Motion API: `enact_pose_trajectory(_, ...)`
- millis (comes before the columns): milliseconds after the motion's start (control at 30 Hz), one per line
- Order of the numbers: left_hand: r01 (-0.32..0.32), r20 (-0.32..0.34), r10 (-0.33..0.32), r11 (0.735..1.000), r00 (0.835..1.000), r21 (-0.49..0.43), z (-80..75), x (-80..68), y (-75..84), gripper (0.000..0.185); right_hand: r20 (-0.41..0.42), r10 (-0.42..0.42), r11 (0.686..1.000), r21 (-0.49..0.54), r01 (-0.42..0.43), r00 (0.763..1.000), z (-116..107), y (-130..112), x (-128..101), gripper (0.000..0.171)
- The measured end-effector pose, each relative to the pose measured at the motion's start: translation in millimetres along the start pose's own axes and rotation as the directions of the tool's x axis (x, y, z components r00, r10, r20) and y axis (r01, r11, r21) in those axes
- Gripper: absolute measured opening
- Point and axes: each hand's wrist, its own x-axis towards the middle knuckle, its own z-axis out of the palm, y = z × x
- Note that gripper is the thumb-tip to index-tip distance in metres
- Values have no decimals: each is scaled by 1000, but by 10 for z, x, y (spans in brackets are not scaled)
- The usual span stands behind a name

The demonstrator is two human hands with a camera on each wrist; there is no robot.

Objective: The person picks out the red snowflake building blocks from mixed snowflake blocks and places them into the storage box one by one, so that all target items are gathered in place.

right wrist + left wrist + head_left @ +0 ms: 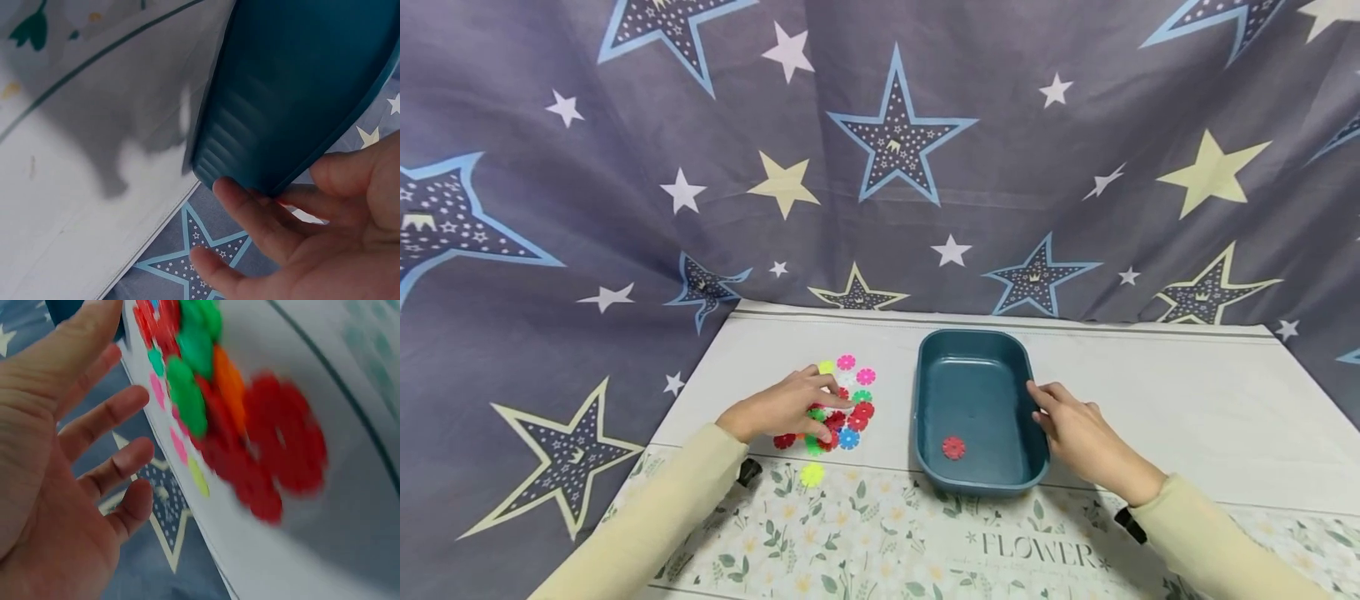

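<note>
Starry grey cloth (970,58) hangs behind a flower-printed table (1150,392) and smooth teal plastic tub (973,392). The right hand (1081,432) seemingly pinches the tub's rim (973,332); the left hand (786,405), fingers (106,419) loosely parted, is over bright notched discs (863,410), with one red disc (953,447) inside the tub.

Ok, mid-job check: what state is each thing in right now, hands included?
Tub: upright, uncovered, one piece inside.
Red piece in the tub: lying flat.
Flower-shaped pieces: loose, partly overlapping, left of the tub.
Left hand: over the pieces, fingers apart.
Right hand: holding the tub's right rim.
Starry curtain: hanging, softly creased.
</note>
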Motion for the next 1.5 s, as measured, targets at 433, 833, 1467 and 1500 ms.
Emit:
enact_pose_trajectory(433,121,19,-120,992,993,-31,138,448,103,41,-2,23,1000,-18,-23,1000,-7,-9,5,42)
enact_pose_trajectory(833,150,52,-148,988,988,-34,121,541,136,25,-2,29,1000,-9,-29,1000,-22,-14,10,42)
enact_pose_trajectory(1467,-332,-132,348,934,928,131,-327,1047,682,30,5,30,1000,-9,-30,1000,0,-2,2,42)
enact_pose_trajectory(1500,-346,-102,361,928,927,138,-327,1112,711,30,9,31,999,-9,-30,999,-2,-7,4,42)
